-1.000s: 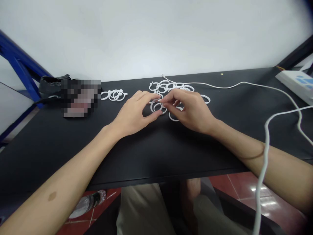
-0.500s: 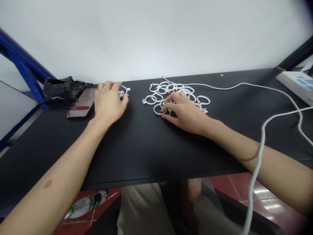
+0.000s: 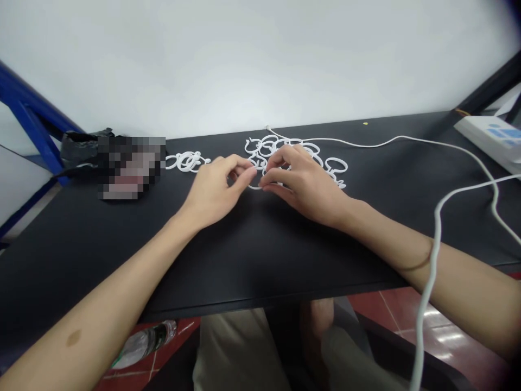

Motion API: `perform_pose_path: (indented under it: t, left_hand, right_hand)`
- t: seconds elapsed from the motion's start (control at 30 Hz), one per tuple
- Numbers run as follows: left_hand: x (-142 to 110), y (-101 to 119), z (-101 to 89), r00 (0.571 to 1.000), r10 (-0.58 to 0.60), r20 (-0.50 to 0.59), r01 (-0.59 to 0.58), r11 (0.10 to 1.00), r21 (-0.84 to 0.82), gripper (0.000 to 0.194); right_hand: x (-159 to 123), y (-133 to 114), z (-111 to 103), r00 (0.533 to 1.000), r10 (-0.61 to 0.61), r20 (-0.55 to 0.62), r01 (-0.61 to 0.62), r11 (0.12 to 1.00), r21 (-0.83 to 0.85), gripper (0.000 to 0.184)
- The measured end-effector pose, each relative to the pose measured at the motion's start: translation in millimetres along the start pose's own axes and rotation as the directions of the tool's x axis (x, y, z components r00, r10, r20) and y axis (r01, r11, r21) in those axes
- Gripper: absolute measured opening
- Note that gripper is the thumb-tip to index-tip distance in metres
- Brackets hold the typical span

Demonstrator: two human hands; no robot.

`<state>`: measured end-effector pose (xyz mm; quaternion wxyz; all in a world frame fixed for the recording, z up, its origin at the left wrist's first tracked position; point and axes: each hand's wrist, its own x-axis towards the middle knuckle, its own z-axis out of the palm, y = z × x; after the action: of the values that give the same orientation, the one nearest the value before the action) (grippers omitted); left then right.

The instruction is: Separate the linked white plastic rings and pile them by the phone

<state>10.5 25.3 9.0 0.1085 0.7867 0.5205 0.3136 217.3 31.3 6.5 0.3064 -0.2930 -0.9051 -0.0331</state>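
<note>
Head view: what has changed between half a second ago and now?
The left hand has left the small pile of thin white rings and moved right, close to the right hand, which stayed over the larger white-ring pile. What either holds is unclear. The white, blue-marked box stayed put.

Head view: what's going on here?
The wearer's right hand is over the front of the larger cluster of white rings on a black table. The left hand is close beside it, fingers curled. Whether either hand grips a ring is unclear. A smaller cluster of white rings lies farther left.
</note>
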Motion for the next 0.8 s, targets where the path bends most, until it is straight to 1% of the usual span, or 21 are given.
perform_pose_path:
  t: [0.1, 0.13, 0.2, 0.27, 0.3, 0.4, 0.5, 0.57, 0.67, 0.8]
  left_hand:
    - [-2, 4, 4.9, 0.999, -0.012, 0.038, 0.014, 0.999, -0.049, 0.015]
    - [-2, 3, 5.5, 0.999, -0.002, 0.041, 0.004, 0.999, -0.048, 0.015]
    - [-2, 0, 5.6, 0.998, 0.040, 0.038, -0.038, 0.999, -0.039, 0.014]
    - [-2, -2, 5.4, 0.995, 0.095, 0.026, -0.094, 0.995, -0.012, 0.014]
    - [-2, -3, 5.5, 0.992, 0.120, 0.022, -0.121, 0.993, 0.007, 0.014]
    - [-3, -2, 6.2, 0.985, 0.172, 0.026, -0.173, 0.983, 0.065, 0.015]
    - [-3, -1, 6.0, 0.981, 0.189, 0.049, -0.194, 0.974, 0.118, 0.015]
    - [-3, 0, 5.4, 0.980, 0.190, 0.061, -0.197, 0.970, 0.142, 0.015]
    - [-3, 0, 4.6, 0.979, 0.193, 0.067, -0.201, 0.967, 0.154, 0.014]
    - [-5, 3, 3.9, 0.974, 0.217, 0.060, -0.223, 0.966, 0.128, 0.018]
  right_hand:
    - [0, -3, -1, 1.000, -0.011, 0.005, 0.010, 0.999, 0.044, 0.014]
    - [0, -4, -2, 1.000, 0.006, 0.003, -0.006, 0.998, 0.064, 0.013]
    - [0, -6, -4, 0.997, 0.073, -0.007, -0.072, 0.992, 0.100, 0.018]
    - [1, -8, -6, 0.989, 0.149, -0.017, -0.146, 0.981, 0.130, 0.024]
    - [1, -8, -7, 0.985, 0.172, -0.014, -0.168, 0.975, 0.147, 0.025]
    - [1, -9, -7, 0.983, 0.183, 0.030, -0.185, 0.954, 0.236, 0.020]
    - [1, -11, -6, 0.975, 0.205, 0.082, -0.221, 0.910, 0.352, 0.019]
    - [1, -13, -6, 0.971, 0.221, 0.089, -0.238, 0.888, 0.393, 0.019]
    - [1, -14, -7, 0.973, 0.219, 0.067, -0.227, 0.891, 0.392, 0.020]
    - [1, -13, -6, 0.980, 0.197, 0.042, -0.198, 0.913, 0.356, 0.014]
